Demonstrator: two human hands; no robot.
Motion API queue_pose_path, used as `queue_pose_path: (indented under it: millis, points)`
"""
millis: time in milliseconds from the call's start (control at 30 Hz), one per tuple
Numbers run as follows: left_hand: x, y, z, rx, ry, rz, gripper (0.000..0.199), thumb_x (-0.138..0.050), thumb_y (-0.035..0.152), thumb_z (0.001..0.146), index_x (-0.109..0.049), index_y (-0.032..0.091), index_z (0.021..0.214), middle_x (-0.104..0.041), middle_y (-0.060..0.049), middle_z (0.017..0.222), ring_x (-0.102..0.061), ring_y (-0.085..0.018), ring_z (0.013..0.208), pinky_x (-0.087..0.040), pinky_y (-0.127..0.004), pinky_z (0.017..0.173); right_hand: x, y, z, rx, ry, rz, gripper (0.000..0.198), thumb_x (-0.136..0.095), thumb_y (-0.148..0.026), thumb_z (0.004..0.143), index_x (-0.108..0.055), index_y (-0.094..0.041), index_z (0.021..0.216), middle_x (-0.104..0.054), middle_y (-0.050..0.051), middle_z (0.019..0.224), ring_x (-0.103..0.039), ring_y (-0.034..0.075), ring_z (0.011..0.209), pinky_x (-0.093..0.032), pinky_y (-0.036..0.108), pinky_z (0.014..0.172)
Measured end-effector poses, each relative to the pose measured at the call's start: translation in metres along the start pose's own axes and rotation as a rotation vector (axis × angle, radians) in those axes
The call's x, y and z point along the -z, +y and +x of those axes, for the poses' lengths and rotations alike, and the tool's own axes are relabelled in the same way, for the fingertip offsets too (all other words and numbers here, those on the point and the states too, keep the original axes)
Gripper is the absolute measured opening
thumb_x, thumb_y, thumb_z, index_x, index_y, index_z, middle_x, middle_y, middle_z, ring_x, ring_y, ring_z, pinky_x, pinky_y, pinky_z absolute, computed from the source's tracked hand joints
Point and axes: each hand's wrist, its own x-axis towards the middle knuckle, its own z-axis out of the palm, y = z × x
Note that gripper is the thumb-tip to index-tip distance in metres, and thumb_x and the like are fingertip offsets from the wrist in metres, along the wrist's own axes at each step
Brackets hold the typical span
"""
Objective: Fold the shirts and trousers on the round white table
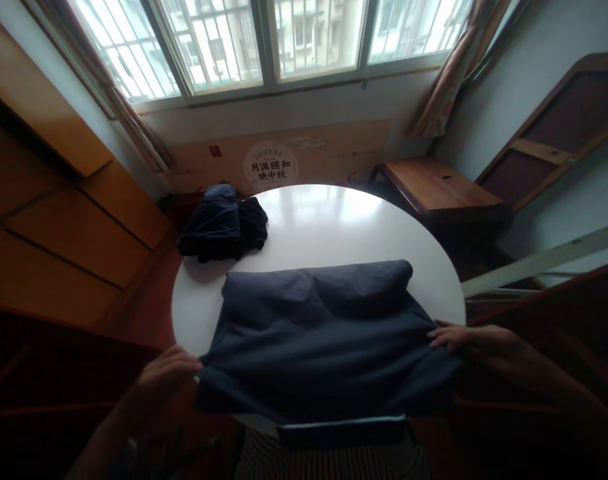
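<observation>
A dark blue-grey garment (314, 340) lies spread across the near half of the round table, its far edge folded over into a thick roll. My left hand (167, 373) pinches its left side near the table's front edge. On the opposite side, my right hand (467, 340) grips the cloth between thumb and fingers. The fabric is pulled taut between both hands, with creases running in from each grip. Its near part hangs over the table edge towards my striped clothing (329, 460). Which kind of garment it is I cannot tell.
A pile of dark folded clothes (224, 223) rests at the far left of the white round table (314, 230). Beyond are a printed cardboard panel (324, 150) and windows. A wooden side table (439, 183) stands at the right, wooden cabinets (74, 233) at the left.
</observation>
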Motion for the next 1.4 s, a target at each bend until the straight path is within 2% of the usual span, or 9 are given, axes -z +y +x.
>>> queue_pose_path:
  millis: [100,200,333,533,667,867,1033,1233,1400]
  points:
    - [0.006,-0.002,-0.004,0.059,-0.157,-0.003,0.035,-0.061,0.022,0.086,-0.072,0.047,0.108,-0.075,0.002,0.09,-0.068,-0.021,0.079,-0.059,-0.034,0.067,0.008,-0.018,-0.001,-0.046,-0.258,0.242,0.029,-0.045,-0.036,0.097,-0.074,-0.041,0.097,-0.075,0.01,0.109,-0.067,0.026,0.112,-0.052,0.035,0.098]
    - [0.022,-0.008,0.024,0.148,-0.176,-0.019,0.015,-0.062,0.034,0.088,-0.076,0.03,0.093,-0.075,-0.003,0.092,-0.068,-0.022,0.083,-0.057,-0.034,0.075,0.025,-0.029,0.023,-0.147,-0.163,0.294,0.03,-0.047,-0.045,0.096,-0.074,-0.034,0.091,-0.072,0.012,0.117,-0.065,0.029,0.114,-0.054,0.037,0.095]
    - [0.02,-0.032,0.097,0.273,0.145,0.072,0.043,-0.059,0.06,0.086,-0.074,0.019,0.087,-0.075,-0.009,0.089,-0.069,-0.023,0.084,-0.056,-0.033,0.079,0.023,-0.027,0.088,-0.331,0.15,0.213,0.042,-0.065,-0.06,0.081,-0.072,-0.023,0.098,-0.072,0.014,0.109,-0.068,0.032,0.102,-0.054,0.044,0.091]
    - [-0.012,-0.071,0.187,0.39,-0.066,0.008,0.072,-0.07,0.074,0.063,-0.073,0.014,0.102,-0.073,-0.013,0.102,-0.069,-0.027,0.091,-0.055,-0.034,0.08,-0.013,0.001,0.167,-0.378,-0.004,0.036,0.067,-0.066,-0.069,0.067,-0.072,-0.014,0.106,-0.068,0.016,0.106,-0.063,0.026,0.084,-0.055,0.039,0.075]
    - [-0.012,-0.079,0.198,0.402,-0.11,-0.012,0.064,-0.067,0.075,0.064,-0.074,0.015,0.085,-0.074,-0.01,0.089,-0.067,-0.025,0.084,-0.053,-0.03,0.074,-0.015,0.022,0.175,-0.288,0.0,-0.05,0.056,-0.063,-0.07,0.069,-0.074,-0.016,0.078,-0.065,0.013,0.089,-0.059,0.022,0.076,-0.051,0.036,0.073]
    - [-0.004,-0.084,0.196,0.415,-0.048,-0.125,0.063,-0.068,0.073,0.065,-0.074,0.014,0.087,-0.073,-0.006,0.082,-0.065,-0.021,0.077,-0.05,-0.027,0.07,-0.009,0.027,0.175,-0.362,-0.067,0.076,0.065,-0.072,-0.071,0.06,-0.073,-0.014,0.092,-0.067,0.009,0.083,-0.057,0.019,0.069,-0.046,0.03,0.061]
    - [-0.011,-0.098,0.19,0.432,0.053,-0.088,0.058,-0.069,0.07,0.068,-0.076,0.016,0.087,-0.076,-0.008,0.087,-0.067,-0.023,0.082,-0.051,-0.029,0.074,-0.005,0.03,0.175,-0.309,-0.086,0.11,0.059,-0.067,-0.075,0.066,-0.064,-0.016,0.063,-0.057,0.002,0.06,-0.051,0.015,0.06,-0.04,0.028,0.058]
    - [-0.009,-0.099,0.205,0.347,0.172,0.248,0.035,-0.059,0.047,0.085,-0.075,0.017,0.092,-0.075,-0.01,0.095,-0.069,-0.025,0.089,-0.052,-0.034,0.086,-0.004,0.04,0.195,-0.338,0.213,-0.031,0.051,-0.056,-0.064,0.083,-0.068,-0.014,0.082,-0.066,0.008,0.072,-0.059,0.02,0.065,-0.047,0.032,0.064]
    - [-0.056,-0.035,0.234,0.079,0.194,0.503,0.032,-0.045,0.031,0.097,-0.071,0.015,0.104,-0.071,-0.014,0.105,-0.064,-0.026,0.103,-0.048,-0.038,0.098,-0.055,-0.02,0.218,-0.12,0.268,-0.416,0.044,-0.05,-0.037,0.093,-0.066,-0.005,0.119,-0.067,0.021,0.114,-0.061,0.031,0.108,-0.044,0.043,0.1]
